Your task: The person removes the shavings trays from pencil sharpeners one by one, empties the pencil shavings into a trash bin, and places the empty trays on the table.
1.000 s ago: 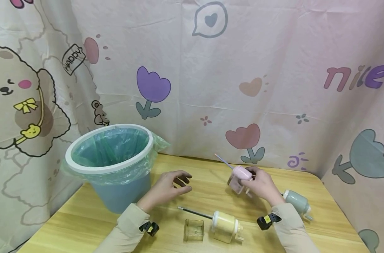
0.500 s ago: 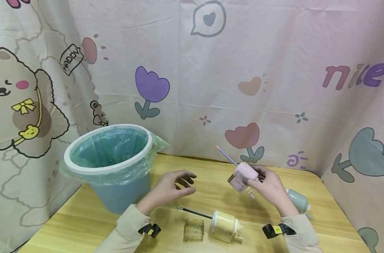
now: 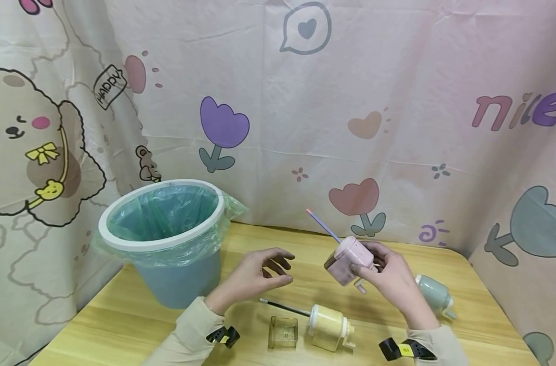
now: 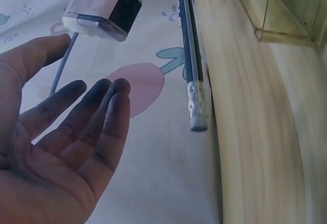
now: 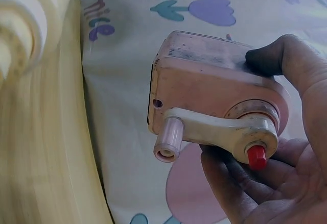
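Observation:
My right hand (image 3: 388, 274) grips a pink crank pencil sharpener (image 3: 353, 256), thumb on one side and fingers on the other. A purple pencil (image 3: 323, 225) with a pinkish-red end sticks out of its far face. In the right wrist view the pale crank handle (image 5: 212, 127) faces the camera, with a red tip (image 5: 257, 157) at its hub. My left hand (image 3: 257, 274) hovers left of the sharpener, fingers loosely spread and holding nothing. Below it, a black pencil (image 3: 284, 307) stands in a yellow sharpener (image 3: 328, 327) beside a clear yellowish open box (image 3: 283, 333).
A blue bin (image 3: 175, 279) with a white rim and a green liner bag stands on the left of the wooden table (image 3: 241, 236). A grey-blue sharpener (image 3: 435, 295) lies at the right, behind my right forearm. A printed cloth (image 3: 282, 101) hangs along the back and sides.
My right hand has raised the pink sharpener off the table with the purple pencil in it, tilting it. My left hand has shifted slightly to the right.

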### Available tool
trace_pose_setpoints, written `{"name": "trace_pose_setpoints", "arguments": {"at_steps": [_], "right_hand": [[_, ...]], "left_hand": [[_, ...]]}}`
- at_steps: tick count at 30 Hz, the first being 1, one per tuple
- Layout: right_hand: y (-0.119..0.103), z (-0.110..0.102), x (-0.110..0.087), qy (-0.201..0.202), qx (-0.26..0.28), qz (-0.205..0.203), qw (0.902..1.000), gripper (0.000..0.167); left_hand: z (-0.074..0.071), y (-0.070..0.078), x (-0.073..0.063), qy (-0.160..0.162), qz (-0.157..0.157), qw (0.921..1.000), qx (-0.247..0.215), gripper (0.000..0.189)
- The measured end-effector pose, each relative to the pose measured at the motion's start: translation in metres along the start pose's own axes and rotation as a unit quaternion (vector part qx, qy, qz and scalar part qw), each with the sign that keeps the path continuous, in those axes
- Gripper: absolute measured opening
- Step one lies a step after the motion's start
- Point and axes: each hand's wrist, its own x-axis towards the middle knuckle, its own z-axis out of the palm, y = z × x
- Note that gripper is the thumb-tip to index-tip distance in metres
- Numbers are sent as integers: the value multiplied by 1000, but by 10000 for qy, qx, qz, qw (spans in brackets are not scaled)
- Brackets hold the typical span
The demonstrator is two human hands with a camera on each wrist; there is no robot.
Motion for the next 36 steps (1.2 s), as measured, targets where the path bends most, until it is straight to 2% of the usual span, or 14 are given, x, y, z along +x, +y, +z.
{"name": "trace_pose_setpoints", "arguments": {"at_steps": [4, 12, 17, 24, 29, 36], "right_hand": [[-8, 4, -3, -110, 214, 83, 9997, 59], [-21, 12, -10, -344, 513, -210, 9979, 58], [-28, 19, -14, -506, 518, -191, 9972, 62], [-30, 26, -18, -620, 644, -399, 9952, 61], [-33, 31, -20, -648, 661, -607, 9939, 57], [-38, 33, -23, -696, 753, -690, 9923, 57]], "left_hand": [[4, 2, 1, -24, 45, 10000, -36, 43], [13, 12, 2, -28, 342, 9993, -145, 47], [16, 17, 0, 0, 324, 9991, -260, 50], [18, 21, -2, -2, 281, 9988, -392, 54], [20, 21, -3, -9, 365, 9985, -413, 55], [19, 21, -2, 49, 482, 9979, -432, 53]]}}
